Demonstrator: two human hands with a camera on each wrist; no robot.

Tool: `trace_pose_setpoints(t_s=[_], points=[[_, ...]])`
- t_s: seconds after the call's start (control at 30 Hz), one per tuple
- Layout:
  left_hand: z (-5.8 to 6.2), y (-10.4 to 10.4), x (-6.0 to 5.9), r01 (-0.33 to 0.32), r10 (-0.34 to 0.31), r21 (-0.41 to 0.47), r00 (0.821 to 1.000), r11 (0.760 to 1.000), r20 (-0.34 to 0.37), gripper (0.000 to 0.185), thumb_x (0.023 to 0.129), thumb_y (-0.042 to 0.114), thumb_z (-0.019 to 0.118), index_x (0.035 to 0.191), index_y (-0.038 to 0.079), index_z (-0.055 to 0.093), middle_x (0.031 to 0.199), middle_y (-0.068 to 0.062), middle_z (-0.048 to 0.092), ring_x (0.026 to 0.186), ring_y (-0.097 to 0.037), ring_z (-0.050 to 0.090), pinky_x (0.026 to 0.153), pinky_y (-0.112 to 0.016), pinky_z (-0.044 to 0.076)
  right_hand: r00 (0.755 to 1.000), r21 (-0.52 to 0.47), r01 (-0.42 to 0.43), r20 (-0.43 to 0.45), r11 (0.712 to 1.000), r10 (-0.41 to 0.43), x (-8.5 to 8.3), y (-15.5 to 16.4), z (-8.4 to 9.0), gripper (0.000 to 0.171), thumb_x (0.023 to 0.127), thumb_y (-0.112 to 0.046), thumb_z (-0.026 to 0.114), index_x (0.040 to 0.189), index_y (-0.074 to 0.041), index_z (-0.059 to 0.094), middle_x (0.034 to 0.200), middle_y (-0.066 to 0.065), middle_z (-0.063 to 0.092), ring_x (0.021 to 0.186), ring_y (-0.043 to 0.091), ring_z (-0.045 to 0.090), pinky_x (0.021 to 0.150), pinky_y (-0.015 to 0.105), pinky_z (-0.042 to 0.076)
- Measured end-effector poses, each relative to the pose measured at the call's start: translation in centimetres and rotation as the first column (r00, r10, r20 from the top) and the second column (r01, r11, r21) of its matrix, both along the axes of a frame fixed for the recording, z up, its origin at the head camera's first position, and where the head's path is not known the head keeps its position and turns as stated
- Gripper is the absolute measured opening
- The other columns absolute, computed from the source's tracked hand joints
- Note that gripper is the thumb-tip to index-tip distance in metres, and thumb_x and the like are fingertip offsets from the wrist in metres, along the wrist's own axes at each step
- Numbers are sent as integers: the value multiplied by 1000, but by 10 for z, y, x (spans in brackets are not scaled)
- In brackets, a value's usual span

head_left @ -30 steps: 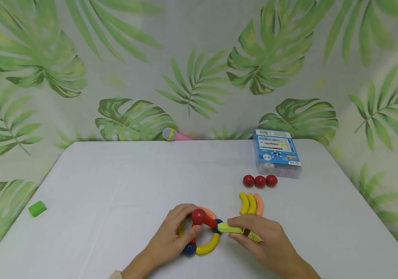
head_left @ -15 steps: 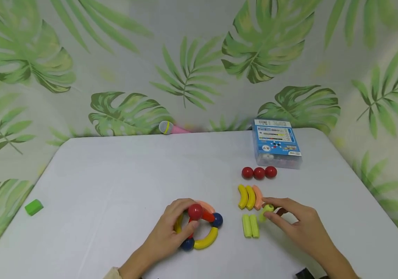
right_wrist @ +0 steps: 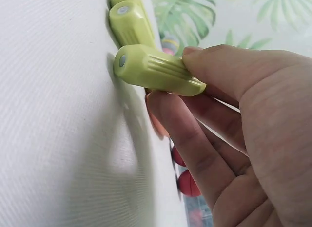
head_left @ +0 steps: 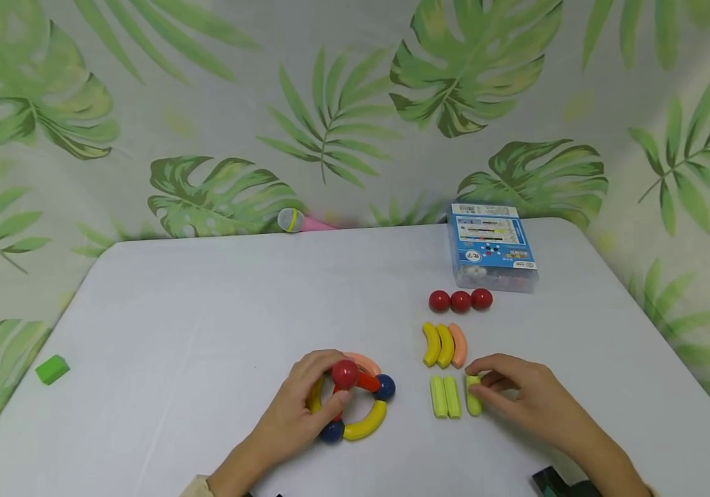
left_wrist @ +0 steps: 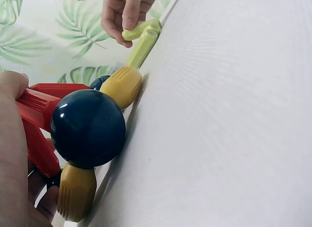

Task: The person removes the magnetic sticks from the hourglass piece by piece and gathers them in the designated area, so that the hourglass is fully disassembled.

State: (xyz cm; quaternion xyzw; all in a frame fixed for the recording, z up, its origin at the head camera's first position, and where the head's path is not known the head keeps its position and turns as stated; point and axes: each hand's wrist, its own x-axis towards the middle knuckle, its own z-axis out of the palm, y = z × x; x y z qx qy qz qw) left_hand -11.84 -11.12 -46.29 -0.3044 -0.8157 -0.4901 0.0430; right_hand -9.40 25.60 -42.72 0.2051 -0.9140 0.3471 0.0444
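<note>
On the white counter [head_left: 218, 310], near its front edge, the left hand [head_left: 305, 407] holds a toy ring [head_left: 355, 400] built of curved sticks and balls: fingers curled over its left side, thumb near the red ball [head_left: 345, 373] on top. Ring parts seen: yellow curved stick [head_left: 367, 426] at the lower right, two dark blue balls [head_left: 385, 388], red straight sticks across the inside, an orange curved stick [head_left: 364, 362] at the back. Left wrist view shows one blue ball [left_wrist: 87, 128] close up with red sticks [left_wrist: 41, 107] and yellow stick ends [left_wrist: 122, 85] joined to it, the ring touching the counter. To the right of the ring, apart from it, the right hand [head_left: 529, 397] pinches a short light-green stick [head_left: 473, 395] between thumb and fingers; right wrist view shows this green stick [right_wrist: 156, 71] with its near end on or just above the counter, contact not certain. Two more light-green sticks [head_left: 445, 396] lie side by side just left of it. Behind them lie three curved sticks [head_left: 445, 344], two yellow and one orange, touching each other. Further back, three red balls [head_left: 461, 301] in a row, then a blue-labelled clear box [head_left: 493, 247]. A green block [head_left: 52, 368] lies at the far left, and a pink toy microphone [head_left: 299, 221] at the counter's back edge.
</note>
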Motion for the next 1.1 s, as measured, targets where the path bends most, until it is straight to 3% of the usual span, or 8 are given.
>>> trace_pose_setpoints(t_s=[0.17, 0.43, 0.57, 1.1], points=[[2, 1, 0, 3, -4, 5, 1000, 1000, 14, 38, 100, 23, 69, 137, 26, 59, 136, 13, 59, 128, -14, 52, 106, -39, 47, 1000, -11, -27, -5, 1000, 27, -1, 1, -4, 32, 84, -10, 85, 111, -20, 71, 103, -12, 71, 80, -1, 65, 72, 20, 59], [3, 1, 0, 5, -5, 14, 1000, 1000, -5, 40, 99, 22, 70, 136, 28, 58, 136, 11, 60, 126, -15, 53, 106, -40, 44, 984, 95, -99, 159, 991, 83, 1, 12, 4, 48, 85, -41, 84, 126, -25, 66, 104, -16, 64, 86, 0, 60, 79, 22, 58], [4, 0, 1, 6, -6, 7, 1000, 1000, 4, 39, 99, 23, 70, 137, 28, 58, 137, 11, 60, 127, -15, 53, 107, -40, 45, 971, 106, -143, 209, 984, 118, 1, 15, 5, 53, 87, -45, 81, 133, -25, 63, 107, -17, 63, 89, 1, 59, 81, 22, 57], [2, 0, 0, 13, -13, 10, 1000, 1000, 2, 37, 100, 23, 69, 136, 27, 59, 136, 11, 60, 128, -15, 52, 107, -38, 46, 965, 173, -65, 261, 983, 18, 1, 2, 6, 63, 82, -53, 83, 134, -25, 63, 96, -15, 56, 87, 3, 52, 75, 20, 52]])
